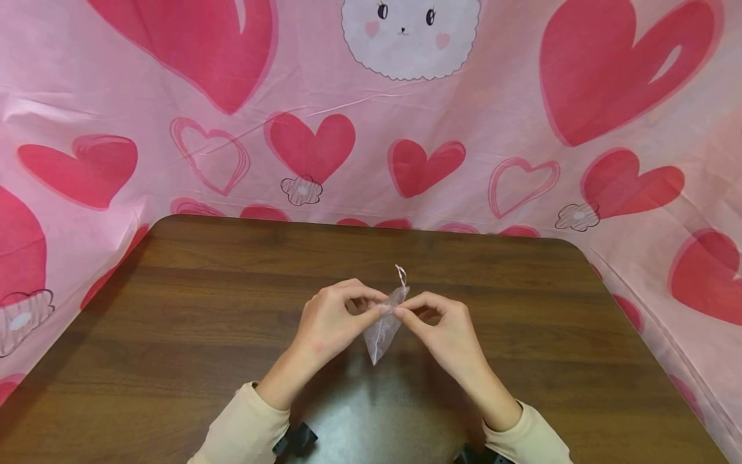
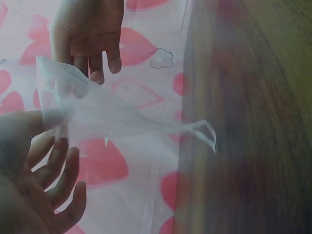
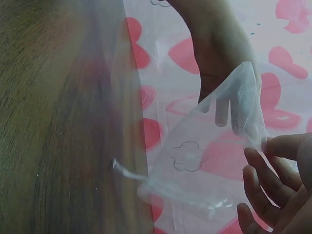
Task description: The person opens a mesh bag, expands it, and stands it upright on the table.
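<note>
A sheer white drawstring pouch (image 1: 378, 336) hangs between both hands above the table, one corner pointing down toward the wearer. My left hand (image 1: 336, 316) pinches its left side between thumb and forefinger. On the opposite side, my right hand (image 1: 445, 325) pinches it the same way, fingertips close to the left ones. A thin white cord loop (image 1: 401, 276) sticks out at the far end. In the right wrist view the see-through mesh (image 3: 204, 141) is spread flat, and fingers behind show through it. Other fingers of the right hand (image 3: 273, 190) are loosely curled, off the fabric.
Below the hands lies a dark brown wooden table (image 1: 232, 283) with rounded far corners. A pink cloth (image 1: 371, 103) printed with red hearts hangs behind it and along both sides. Black wrist devices (image 1: 295, 441) sit at the beige sleeves (image 1: 243, 428).
</note>
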Available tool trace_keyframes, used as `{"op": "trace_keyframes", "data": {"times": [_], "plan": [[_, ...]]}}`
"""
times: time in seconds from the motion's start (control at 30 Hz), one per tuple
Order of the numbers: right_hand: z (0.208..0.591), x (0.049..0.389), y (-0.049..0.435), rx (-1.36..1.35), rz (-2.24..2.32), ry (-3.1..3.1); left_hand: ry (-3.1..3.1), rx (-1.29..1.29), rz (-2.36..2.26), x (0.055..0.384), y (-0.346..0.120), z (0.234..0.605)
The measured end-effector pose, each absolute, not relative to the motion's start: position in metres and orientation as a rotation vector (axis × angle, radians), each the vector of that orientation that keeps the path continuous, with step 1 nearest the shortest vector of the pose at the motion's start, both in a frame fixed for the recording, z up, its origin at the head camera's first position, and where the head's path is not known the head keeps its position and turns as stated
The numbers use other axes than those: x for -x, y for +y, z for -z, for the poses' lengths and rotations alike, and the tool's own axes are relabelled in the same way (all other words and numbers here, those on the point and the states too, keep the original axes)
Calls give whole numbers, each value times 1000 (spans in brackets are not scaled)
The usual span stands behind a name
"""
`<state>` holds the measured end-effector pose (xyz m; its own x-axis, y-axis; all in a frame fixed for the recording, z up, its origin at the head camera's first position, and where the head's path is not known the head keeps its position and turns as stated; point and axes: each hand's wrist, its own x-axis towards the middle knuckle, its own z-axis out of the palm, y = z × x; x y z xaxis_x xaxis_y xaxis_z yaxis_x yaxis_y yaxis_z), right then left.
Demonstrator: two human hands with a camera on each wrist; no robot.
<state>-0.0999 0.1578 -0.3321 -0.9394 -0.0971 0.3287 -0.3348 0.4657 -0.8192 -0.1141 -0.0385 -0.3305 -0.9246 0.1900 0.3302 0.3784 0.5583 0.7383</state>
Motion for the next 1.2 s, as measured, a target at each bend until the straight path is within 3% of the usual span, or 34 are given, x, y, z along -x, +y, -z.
{"op": "trace_keyframes", "data": {"times": [0.33,0.67,1.2], "plan": [[333,99,160,-345,-1491,-2435,-2628,478,1156,111,-39,329],[330,91,156,-391,-1536,-2473,-2545,336,1210,111,-37,328],[328,93,158,-304,-1490,-2498,-2516,348,1310,112,-36,328]]}}
